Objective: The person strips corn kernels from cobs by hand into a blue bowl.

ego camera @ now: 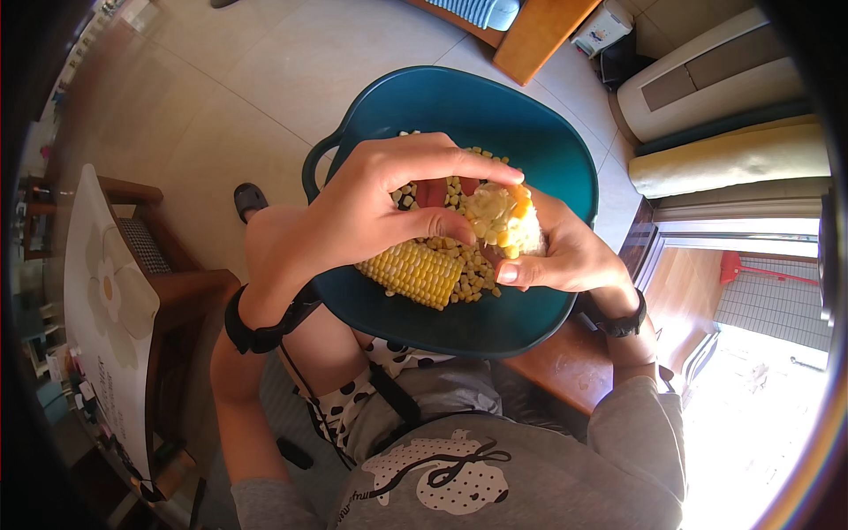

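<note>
A partly stripped piece of corn cob [507, 218] is held over a dark teal plastic basin [556, 159]. My right hand [573, 255] grips it from the right, thumb at its near side. From the left, my left hand [391, 192] arches over the basin, with its index fingertip and thumb against the cob's end. Yellow kernels remain on part of the cob, while a pale bare patch shows on its right side. Below my left hand, a corn piece covered in kernels [414, 273] lies in the basin among loose corn kernels [474, 278].
The basin rests at my lap, its loop handle [311, 169] at the left. A wooden chair [192, 285] and a flower-printed white cover [109, 298] stand left. A wooden furniture leg [530, 46] is ahead, with a rolled yellow mat [729, 156] to the right. Black straps circle both wrists.
</note>
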{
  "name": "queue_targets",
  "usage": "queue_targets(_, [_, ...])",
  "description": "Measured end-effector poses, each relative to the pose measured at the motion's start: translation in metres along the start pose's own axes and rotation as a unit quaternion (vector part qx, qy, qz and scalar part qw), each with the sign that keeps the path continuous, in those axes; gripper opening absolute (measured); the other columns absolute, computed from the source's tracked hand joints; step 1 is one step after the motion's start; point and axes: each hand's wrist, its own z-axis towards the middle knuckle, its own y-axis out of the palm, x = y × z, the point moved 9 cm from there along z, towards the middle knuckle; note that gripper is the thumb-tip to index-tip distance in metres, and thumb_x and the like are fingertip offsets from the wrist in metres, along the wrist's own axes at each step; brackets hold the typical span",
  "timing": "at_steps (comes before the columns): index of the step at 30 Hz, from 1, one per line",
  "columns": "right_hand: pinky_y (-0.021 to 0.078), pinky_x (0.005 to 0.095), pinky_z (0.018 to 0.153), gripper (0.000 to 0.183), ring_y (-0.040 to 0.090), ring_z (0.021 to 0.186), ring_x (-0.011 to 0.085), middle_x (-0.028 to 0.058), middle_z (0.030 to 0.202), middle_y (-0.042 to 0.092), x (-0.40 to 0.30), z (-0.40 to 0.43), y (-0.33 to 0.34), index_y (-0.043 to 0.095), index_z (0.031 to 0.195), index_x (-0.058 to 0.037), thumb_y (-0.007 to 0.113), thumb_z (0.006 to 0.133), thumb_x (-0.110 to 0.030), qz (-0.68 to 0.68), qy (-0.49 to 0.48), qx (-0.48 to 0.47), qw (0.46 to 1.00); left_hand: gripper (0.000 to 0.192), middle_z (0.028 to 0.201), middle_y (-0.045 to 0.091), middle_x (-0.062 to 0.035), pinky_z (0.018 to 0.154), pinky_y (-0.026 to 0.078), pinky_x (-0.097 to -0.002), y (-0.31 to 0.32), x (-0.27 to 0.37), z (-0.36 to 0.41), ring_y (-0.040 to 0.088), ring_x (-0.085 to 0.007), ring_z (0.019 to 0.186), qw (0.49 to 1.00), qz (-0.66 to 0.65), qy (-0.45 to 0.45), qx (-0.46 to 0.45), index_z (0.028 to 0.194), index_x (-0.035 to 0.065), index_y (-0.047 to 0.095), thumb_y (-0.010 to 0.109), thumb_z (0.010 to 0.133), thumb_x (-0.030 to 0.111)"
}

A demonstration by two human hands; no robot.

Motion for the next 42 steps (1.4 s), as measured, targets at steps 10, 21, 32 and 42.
queue_targets(10, [0.0475,0.0247,0.079,0.065,0.055,0.095,0.0104,0.0055,0.110,0.059,-0.005,0.001,-0.003,0.046,0.128,0.0020,0.079,0.078,-0.022,-0.090,-0.058,0.012,0.994,0.052,0.099,0.064,-0.0059,0.062,0.046,-0.0246,-0.001,0.000,0.000,0.054,-0.0109,0.065,1.000,-0.005,0.001,0.010,0.116,0.0062,0.066,0.074,0.066,-0.005])
queue_targets(21, [0.0427,0.0209,0.048,0.079,0.053,0.057,0.0087,0.0036,0.074,0.056,0.000,0.004,-0.003,0.052,0.124,0.0034,0.036,0.091,-0.067,-0.011,-0.017,-0.011,1.000,0.050,0.102,0.061,-0.0046,0.069,0.047,-0.0266,0.004,0.006,0.001,0.056,-0.0154,0.083,0.999,0.036,0.039,-0.013,0.113,0.0097,0.067,0.080,0.066,0.017])
queue_targets(32, [0.0414,0.0200,0.054,0.069,0.051,0.065,0.0066,0.0034,0.086,0.059,0.004,0.005,-0.002,0.049,0.131,0.0007,0.062,0.087,-0.051,-0.003,-0.001,-0.009,1.000,0.048,0.104,0.062,-0.0056,0.068,0.048,-0.0278,0.005,0.005,0.000,0.057,-0.0169,0.084,0.999,0.011,0.044,-0.030,0.113,0.0072,0.066,0.080,0.067,0.013])
queue_targets(42, [0.0416,0.0197,0.060,0.071,0.051,0.073,0.0069,0.0057,0.098,0.059,0.001,0.004,0.002,0.044,0.135,0.0012,0.063,0.087,-0.048,0.030,0.005,-0.031,0.999,0.048,0.104,0.063,-0.0060,0.067,0.048,-0.0274,0.005,0.006,0.000,0.058,-0.0170,0.083,0.998,0.013,0.052,-0.026,0.111,0.0073,0.066,0.080,0.066,0.012])
